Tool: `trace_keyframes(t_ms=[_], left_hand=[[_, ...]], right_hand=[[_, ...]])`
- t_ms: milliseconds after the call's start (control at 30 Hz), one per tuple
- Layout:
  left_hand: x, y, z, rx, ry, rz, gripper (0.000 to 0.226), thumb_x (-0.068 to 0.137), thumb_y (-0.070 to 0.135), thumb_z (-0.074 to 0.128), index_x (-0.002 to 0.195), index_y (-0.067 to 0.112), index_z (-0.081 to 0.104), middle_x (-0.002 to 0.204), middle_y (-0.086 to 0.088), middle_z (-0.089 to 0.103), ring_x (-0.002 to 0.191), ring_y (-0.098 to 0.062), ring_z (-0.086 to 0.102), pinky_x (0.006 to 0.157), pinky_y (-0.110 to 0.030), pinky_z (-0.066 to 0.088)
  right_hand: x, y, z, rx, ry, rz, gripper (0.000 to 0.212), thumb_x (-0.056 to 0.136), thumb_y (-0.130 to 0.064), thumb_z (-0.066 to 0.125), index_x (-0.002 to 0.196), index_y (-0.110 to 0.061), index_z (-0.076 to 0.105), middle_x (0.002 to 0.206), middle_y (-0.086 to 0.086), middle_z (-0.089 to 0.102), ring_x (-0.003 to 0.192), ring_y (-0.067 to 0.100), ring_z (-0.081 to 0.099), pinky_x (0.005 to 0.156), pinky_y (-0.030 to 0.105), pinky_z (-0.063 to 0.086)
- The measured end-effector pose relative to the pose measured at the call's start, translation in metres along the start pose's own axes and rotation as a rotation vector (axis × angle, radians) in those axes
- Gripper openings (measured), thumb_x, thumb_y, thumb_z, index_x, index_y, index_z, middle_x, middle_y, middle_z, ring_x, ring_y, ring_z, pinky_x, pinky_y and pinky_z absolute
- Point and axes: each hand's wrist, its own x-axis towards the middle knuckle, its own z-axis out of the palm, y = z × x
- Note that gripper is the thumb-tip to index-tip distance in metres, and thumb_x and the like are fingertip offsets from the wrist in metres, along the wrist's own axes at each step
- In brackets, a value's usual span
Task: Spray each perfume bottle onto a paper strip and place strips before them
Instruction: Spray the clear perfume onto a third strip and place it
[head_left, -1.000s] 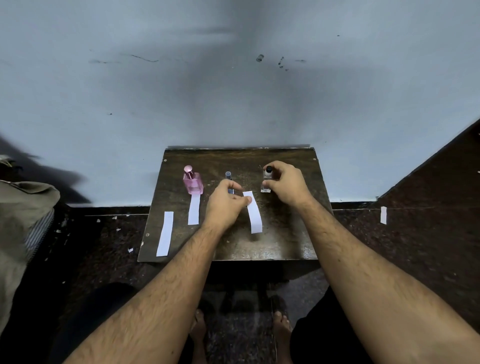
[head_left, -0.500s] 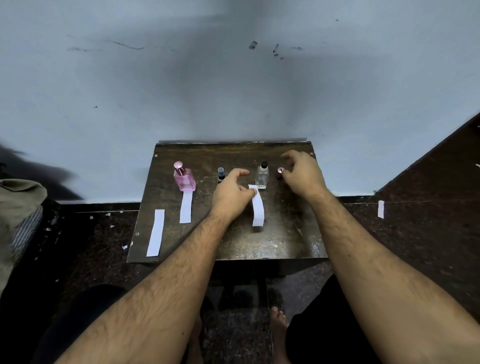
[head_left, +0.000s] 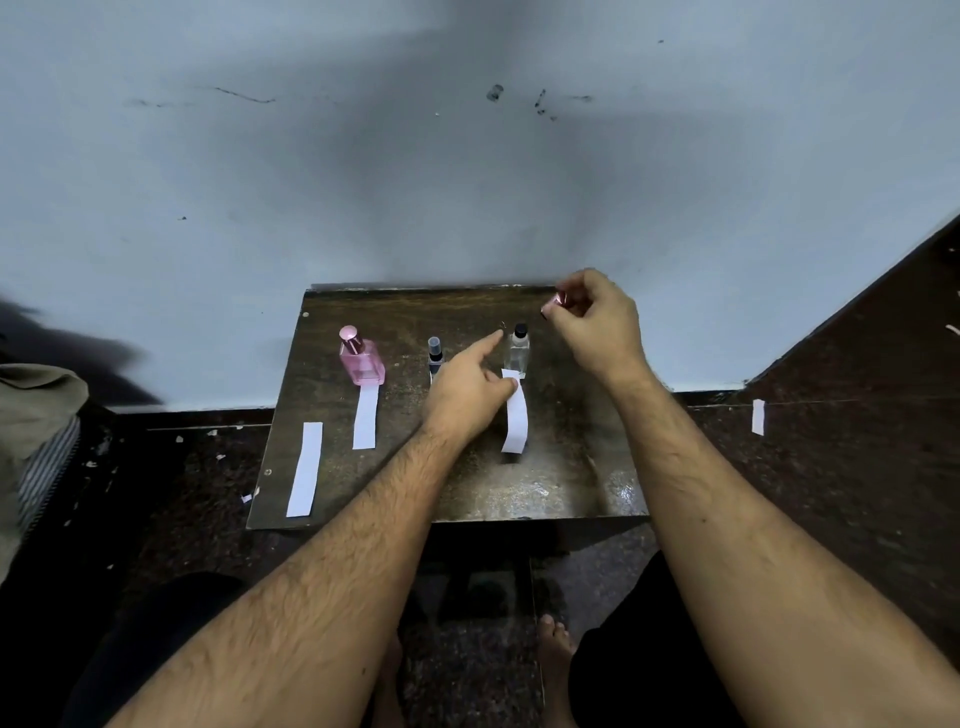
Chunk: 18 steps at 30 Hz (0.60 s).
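Three perfume bottles stand in a row on a small dark table: a pink bottle at the left, a small dark bottle in the middle, a clear bottle with a black sprayer at the right. One paper strip lies before the pink bottle. My left hand pinches the top end of a curled paper strip in front of the clear bottle, its index finger stretched toward that bottle. My right hand is raised behind and right of the clear bottle and pinches a small pink cap.
A spare paper strip lies near the table's left edge. Another strip and paper scraps lie on the dark floor. A grey wall rises right behind the table. Folded cloth sits at the left. My bare feet are under the table.
My right hand has left the clear bottle, picked the pink cap up from the table beside it and lifted it up and right. My left hand keeps the strip, index finger now extended.
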Motion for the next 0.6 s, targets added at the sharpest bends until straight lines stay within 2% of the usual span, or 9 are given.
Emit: trace_keyframes(t_ms=[100, 267, 467, 600], left_hand=[[-0.004, 0.005, 0.001, 0.024, -0.014, 0.010, 0.062, 0.086, 0.019, 0.067, 0.142, 0.037, 0.048, 0.067, 0.014, 0.059, 0.060, -0.001, 0.053, 0.062, -0.023, 0.039], [-0.008, 0.010, -0.001, 0.080, -0.005, 0.011, 0.061, 0.088, 0.021, 0.066, 0.143, 0.037, 0.046, 0.074, 0.015, 0.061, 0.070, -0.003, 0.056, 0.064, -0.023, 0.040], [-0.008, 0.010, -0.004, 0.112, -0.031, 0.014, 0.058, 0.089, 0.021, 0.064, 0.142, 0.038, 0.046, 0.077, 0.015, 0.061, 0.066, -0.001, 0.053, 0.056, -0.021, 0.037], [-0.008, 0.010, -0.004, 0.117, -0.030, 0.009, 0.058, 0.088, 0.021, 0.064, 0.141, 0.040, 0.048, 0.075, 0.016, 0.059, 0.067, -0.003, 0.053, 0.059, -0.024, 0.038]], right_hand=[[-0.002, -0.019, -0.006, 0.040, -0.070, -0.071, 0.015, 0.077, -0.025, 0.076, 0.089, -0.027, 0.068, 0.080, -0.013, 0.067, 0.077, 0.008, 0.064, 0.075, 0.025, 0.054], [-0.011, -0.028, -0.002, -0.119, -0.176, -0.121, 0.027, 0.081, -0.022, 0.076, 0.107, -0.023, 0.072, 0.098, -0.008, 0.070, 0.089, 0.006, 0.063, 0.084, 0.024, 0.053], [-0.017, -0.026, 0.002, -0.259, -0.220, -0.165, 0.028, 0.085, -0.022, 0.073, 0.112, -0.023, 0.070, 0.108, -0.006, 0.070, 0.097, 0.007, 0.062, 0.090, 0.029, 0.053], [-0.020, -0.023, 0.006, -0.281, -0.234, -0.183, 0.029, 0.086, -0.019, 0.072, 0.114, -0.021, 0.069, 0.111, -0.003, 0.070, 0.101, 0.008, 0.062, 0.093, 0.029, 0.053]])
